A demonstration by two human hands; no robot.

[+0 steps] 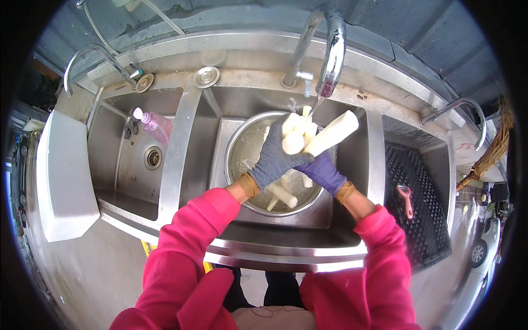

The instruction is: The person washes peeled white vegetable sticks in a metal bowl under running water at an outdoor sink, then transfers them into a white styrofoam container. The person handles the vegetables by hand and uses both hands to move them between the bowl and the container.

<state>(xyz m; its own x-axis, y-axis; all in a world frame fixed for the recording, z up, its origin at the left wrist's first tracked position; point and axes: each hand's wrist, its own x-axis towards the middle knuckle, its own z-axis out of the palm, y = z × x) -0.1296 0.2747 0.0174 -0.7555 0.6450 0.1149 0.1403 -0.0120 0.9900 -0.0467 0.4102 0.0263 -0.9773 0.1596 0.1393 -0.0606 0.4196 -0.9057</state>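
Observation:
My left hand (274, 155), in a grey glove, is wrapped round a bunch of peeled white root vegetables (297, 136) from the left. On the other side my right hand (323, 170), gloved in purple, holds the bunch from below; its fingers are partly hidden. One thick root (335, 132) sticks out to the upper right. Water runs from the tall tap (330, 71) onto the bunch. Beneath my hands, a round metal basin (231, 151) of water stands in the middle sink. Several more peeled roots (283, 195) lie in it.
In the left sink, a pink bottle (157, 126) stands near a drain (153, 158). A white box-shaped container (66, 176) is beside that sink. The right sink holds a black textured mat (423, 220) with a pink peeler (406, 201) on it. Other taps (102, 52) rise behind the sinks.

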